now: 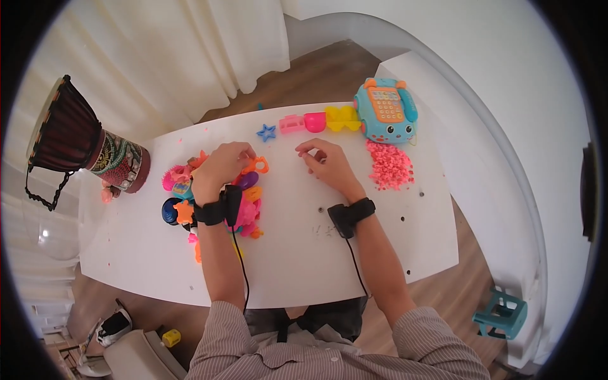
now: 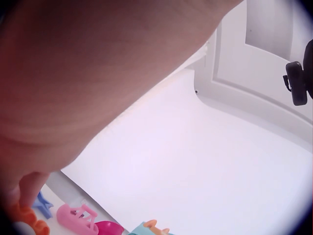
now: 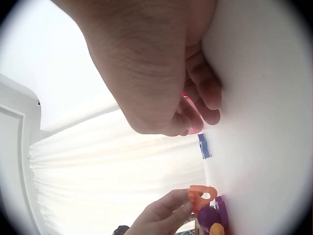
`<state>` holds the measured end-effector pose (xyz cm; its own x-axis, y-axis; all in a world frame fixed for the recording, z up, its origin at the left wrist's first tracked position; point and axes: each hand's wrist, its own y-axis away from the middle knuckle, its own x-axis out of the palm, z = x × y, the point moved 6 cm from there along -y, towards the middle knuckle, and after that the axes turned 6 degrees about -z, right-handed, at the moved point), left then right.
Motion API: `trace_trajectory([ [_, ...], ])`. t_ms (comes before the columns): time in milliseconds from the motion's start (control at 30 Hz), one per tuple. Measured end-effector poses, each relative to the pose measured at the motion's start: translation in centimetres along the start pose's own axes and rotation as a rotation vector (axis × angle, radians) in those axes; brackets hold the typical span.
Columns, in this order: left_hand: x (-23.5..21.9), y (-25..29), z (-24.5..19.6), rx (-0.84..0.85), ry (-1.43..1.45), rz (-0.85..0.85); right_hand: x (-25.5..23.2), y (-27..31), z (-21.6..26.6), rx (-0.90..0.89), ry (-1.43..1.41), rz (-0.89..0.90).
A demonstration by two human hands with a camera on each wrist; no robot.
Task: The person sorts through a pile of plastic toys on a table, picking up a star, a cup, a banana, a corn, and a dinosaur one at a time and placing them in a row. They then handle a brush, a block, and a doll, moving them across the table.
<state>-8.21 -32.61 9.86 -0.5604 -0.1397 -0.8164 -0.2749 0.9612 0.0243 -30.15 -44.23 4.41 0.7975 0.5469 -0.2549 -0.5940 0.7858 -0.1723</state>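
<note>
My left hand (image 1: pixel 220 168) is over the right part of a heap of colourful plastic toys. Its thumb and fingers pinch an orange toy piece with a ring-shaped opening (image 1: pixel 259 166), seen from the side in the right wrist view, where the orange piece (image 3: pixel 203 196) stands just above a purple toy (image 3: pixel 209 217). My right hand (image 1: pixel 329 166) holds nothing and hovers low over the white table, fingers loosely curled. Ahead of the hands lies a blue star-shaped piece (image 1: pixel 266 132), first in a row with a pink mould (image 1: pixel 292 123), a magenta cup (image 1: pixel 315 121) and a yellow mould (image 1: pixel 342 118).
A teal toy telephone (image 1: pixel 387 111) stands at the back right, with a pile of pink bits (image 1: pixel 390 166) in front of it. At the left of the white table (image 1: pixel 304 266) stands a hand drum (image 1: pixel 120 161). A teal stool (image 1: pixel 501 313) is on the floor, right.
</note>
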Motion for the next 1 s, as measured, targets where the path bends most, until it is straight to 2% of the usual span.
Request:
trace_trajectory([
  [267,0.0,-0.6,0.2,-0.002,0.037,0.022,0.1,-0.1,-0.2,-0.003,0.008,0.010],
  [467,-1.0,-0.6,-1.1,-0.029,0.090,-0.080,0.1,-0.1,0.0,0.002,0.010,0.016],
  [567,-1.1,-1.0,-1.8,-0.014,0.222,-0.090,0.1,-0.1,-0.1,-0.002,0.006,0.014],
  [633,-1.0,-1.3,-2.6,0.136,0.222,-0.133,0.1,-0.1,0.0,-0.004,0.002,0.015],
  [667,-0.8,-1.5,-2.7,0.136,0.222,-0.133,0.1,0.0,0.2,-0.001,-0.015,0.022],
  [733,-0.6,-1.7,-3.7,0.246,0.339,-0.147,0.1,0.1,0.5,0.003,-0.032,0.029],
  [933,0.5,-1.8,-6.4,0.298,0.316,-0.142,0.4,0.5,1.5,-0.030,-0.080,0.115],
  [1000,0.8,-1.9,-6.9,0.285,0.300,-0.111,0.9,0.6,1.3,0.041,-0.114,0.158],
])
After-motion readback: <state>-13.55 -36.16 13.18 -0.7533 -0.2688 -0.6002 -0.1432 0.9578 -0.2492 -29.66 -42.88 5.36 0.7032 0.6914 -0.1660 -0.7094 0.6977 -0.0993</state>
